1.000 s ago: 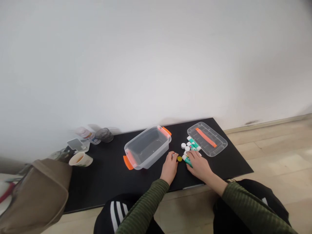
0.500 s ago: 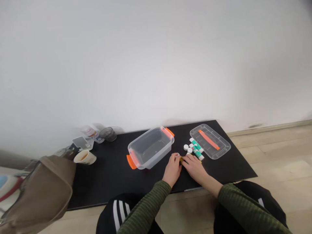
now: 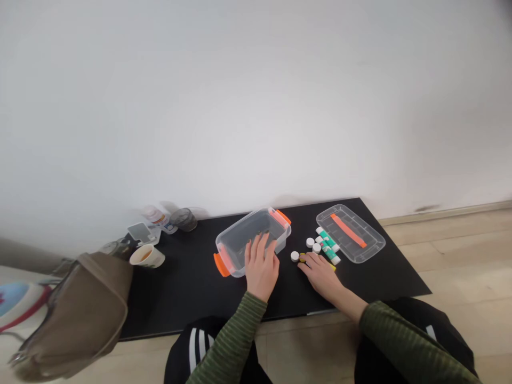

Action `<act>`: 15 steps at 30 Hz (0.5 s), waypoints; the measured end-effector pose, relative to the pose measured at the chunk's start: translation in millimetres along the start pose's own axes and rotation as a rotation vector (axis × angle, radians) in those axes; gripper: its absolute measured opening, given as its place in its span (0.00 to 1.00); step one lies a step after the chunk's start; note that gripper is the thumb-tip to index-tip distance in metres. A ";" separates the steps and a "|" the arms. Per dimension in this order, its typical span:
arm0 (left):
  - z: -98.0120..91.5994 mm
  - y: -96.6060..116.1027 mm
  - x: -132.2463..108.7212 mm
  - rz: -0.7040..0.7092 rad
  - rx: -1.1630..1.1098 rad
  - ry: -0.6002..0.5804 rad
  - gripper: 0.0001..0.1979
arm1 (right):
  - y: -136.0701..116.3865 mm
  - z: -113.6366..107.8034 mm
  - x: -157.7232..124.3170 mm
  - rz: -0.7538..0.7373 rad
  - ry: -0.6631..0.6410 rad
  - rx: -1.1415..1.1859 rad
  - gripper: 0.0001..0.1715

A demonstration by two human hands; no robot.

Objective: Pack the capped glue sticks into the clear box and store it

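My left hand (image 3: 262, 269) is open, fingers spread over the near side of a clear plastic box (image 3: 276, 250) with orange clips; whether it touches the box I cannot tell. My right hand (image 3: 321, 276) has its fingers bent down at a small yellow piece (image 3: 303, 257). More yellow shows at that hand's far side, and its fingers hide whatever they hold. One white cap (image 3: 295, 256) lies just left of these fingers. Beyond them are white caps (image 3: 310, 242) and two green-and-white sticks, probably glue sticks (image 3: 329, 250).
A clear lid (image 3: 374, 248) with an orange strip lies at the right of the black table (image 3: 188, 298). Left stand a paper cup (image 3: 154, 260) of brown drink, a dark glass (image 3: 184, 219), a white bottle (image 3: 159, 218) and a brown bag (image 3: 94, 304). Behind is a wall (image 3: 256, 106).
My left hand has moved left from beside my right hand to over the box, and its fingers have spread. A white cap now shows where it was. My right hand stays by the yellow piece.
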State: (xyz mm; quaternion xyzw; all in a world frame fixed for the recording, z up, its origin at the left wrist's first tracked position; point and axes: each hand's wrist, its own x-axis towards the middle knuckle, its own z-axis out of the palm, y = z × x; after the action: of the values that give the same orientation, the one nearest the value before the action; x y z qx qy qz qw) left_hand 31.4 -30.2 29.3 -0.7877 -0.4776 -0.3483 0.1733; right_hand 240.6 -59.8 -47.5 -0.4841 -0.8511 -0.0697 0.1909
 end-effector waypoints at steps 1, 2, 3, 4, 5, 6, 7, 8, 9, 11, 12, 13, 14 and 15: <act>0.3 -2.5 1.0 -0.016 0.007 -0.024 0.17 | -0.7 -1.8 -0.9 -0.003 0.003 0.008 0.15; 0.9 -4.4 1.5 -0.028 0.008 -0.049 0.17 | -1.1 -4.2 -2.0 -0.004 0.005 0.017 0.16; 1.6 -5.9 1.6 -0.035 0.005 -0.073 0.17 | -1.2 -7.2 -3.2 -0.007 0.001 0.027 0.17; 2.3 -7.1 1.3 -0.042 0.001 -0.096 0.17 | -0.9 -10.6 -4.8 -0.009 -0.010 0.040 0.18; 2.9 -8.0 0.7 -0.047 -0.001 -0.118 0.17 | -0.2 -14.4 -6.6 -0.010 -0.030 0.054 0.17; 3.4 -8.8 0.0 -0.049 -0.001 -0.137 0.16 | 1.0 -18.5 -8.8 -0.011 -0.060 0.069 0.17; 3.6 -9.4 -0.8 -0.050 0.003 -0.153 0.15 | 2.8 -22.5 -11.3 -0.010 -0.098 0.084 0.16; 3.7 -9.9 -1.5 -0.048 0.008 -0.167 0.15 | 5.0 -26.4 -14.1 -0.007 -0.142 0.098 0.15; 3.5 -10.2 -2.1 -0.046 0.016 -0.178 0.16 | 7.7 -30.0 -17.0 -0.002 -0.188 0.111 0.15; 2.8 -10.8 -3.0 -0.045 0.033 -0.194 0.17 | 14.2 -35.4 -22.8 0.006 -0.272 0.135 0.17; 2.4 -11.0 -3.3 -0.048 0.042 -0.198 0.18 | 17.6 -37.2 -25.4 0.007 -0.306 0.146 0.19; 2.0 -11.4 -3.6 -0.053 0.050 -0.199 0.19 | 21.0 -38.4 -27.8 0.008 -0.331 0.154 0.21; 1.6 -11.9 -3.8 -0.059 0.058 -0.197 0.19 | 24.3 -39.2 -29.9 0.009 -0.350 0.160 0.22; 1.3 -12.7 -3.9 -0.065 0.063 -0.193 0.19 | 27.4 -39.6 -31.7 0.010 -0.365 0.165 0.24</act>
State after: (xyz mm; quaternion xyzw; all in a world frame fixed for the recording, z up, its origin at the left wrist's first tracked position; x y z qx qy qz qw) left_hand 19.7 -25.7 24.8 -0.7960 -0.5280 -0.2610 0.1396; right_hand 288.6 -82.8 -25.5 -0.4757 -0.8719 0.0901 0.0729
